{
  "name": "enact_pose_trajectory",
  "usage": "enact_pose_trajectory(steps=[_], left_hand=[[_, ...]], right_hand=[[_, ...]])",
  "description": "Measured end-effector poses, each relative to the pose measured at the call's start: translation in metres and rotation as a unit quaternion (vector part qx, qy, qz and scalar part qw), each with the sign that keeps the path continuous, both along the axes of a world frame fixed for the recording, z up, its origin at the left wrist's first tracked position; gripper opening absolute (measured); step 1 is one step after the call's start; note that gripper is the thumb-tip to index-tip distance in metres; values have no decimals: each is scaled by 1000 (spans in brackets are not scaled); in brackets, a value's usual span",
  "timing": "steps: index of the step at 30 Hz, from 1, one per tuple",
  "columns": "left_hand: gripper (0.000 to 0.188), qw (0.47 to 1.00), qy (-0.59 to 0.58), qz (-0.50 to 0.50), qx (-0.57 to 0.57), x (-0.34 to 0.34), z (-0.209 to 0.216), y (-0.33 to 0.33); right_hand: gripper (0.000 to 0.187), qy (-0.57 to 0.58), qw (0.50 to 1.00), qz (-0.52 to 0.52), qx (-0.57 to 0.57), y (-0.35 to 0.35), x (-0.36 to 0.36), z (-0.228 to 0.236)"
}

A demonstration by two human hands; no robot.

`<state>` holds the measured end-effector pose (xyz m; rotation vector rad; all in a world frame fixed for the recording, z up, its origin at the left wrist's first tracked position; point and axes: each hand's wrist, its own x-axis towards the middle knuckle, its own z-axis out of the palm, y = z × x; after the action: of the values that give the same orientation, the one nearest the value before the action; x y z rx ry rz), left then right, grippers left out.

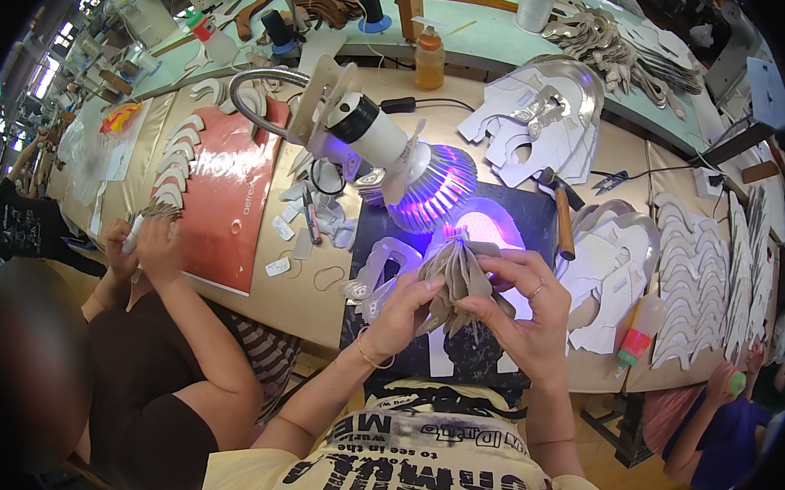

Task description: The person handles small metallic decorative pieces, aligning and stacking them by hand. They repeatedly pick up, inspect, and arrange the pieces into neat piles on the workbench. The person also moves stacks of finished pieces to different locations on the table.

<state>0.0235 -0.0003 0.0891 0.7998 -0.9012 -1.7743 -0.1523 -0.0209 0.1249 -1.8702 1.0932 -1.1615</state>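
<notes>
A fanned bundle of thin grey-beige cut pieces (461, 281), which look like leather or fabric shoe parts, is held up between both my hands. My left hand (399, 319) is closed on the bundle's left side, thumb pressed against it. On the other side, my right hand (534, 312) pinches the pieces between thumb and fingers. Directly behind the bundle, a lamp with a ribbed metal head (434, 187) sheds violet light. Below my hands lies a dark slab (525, 207) with white cut-out templates (385, 268) on it.
Right of the slab are a hammer (564, 219), stacked white templates (608, 266), a red-tipped bottle (640, 332) and rows of curved pieces (691, 288). An amber bottle (430, 58) stands behind. At left, a co-worker's hands (146, 239) hold pieces beside a red sheet (225, 197).
</notes>
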Motion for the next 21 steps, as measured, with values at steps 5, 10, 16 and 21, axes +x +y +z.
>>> enact_pose_trajectory(steps=[5,10,16,21], left_hand=[[52,999,28,-2,27,2,-3,1],[55,999,38,0,21,5,-14,3],[54,996,35,-18,86,9,-29,7],[47,997,54,-26,45,6,-21,8]], right_hand=[[37,-19,1000,2,20,0,2,1],[25,-27,999,-13,25,1,4,2],[24,17,997,-9,-70,1,4,-2],[33,40,995,-18,-92,1,4,-3]])
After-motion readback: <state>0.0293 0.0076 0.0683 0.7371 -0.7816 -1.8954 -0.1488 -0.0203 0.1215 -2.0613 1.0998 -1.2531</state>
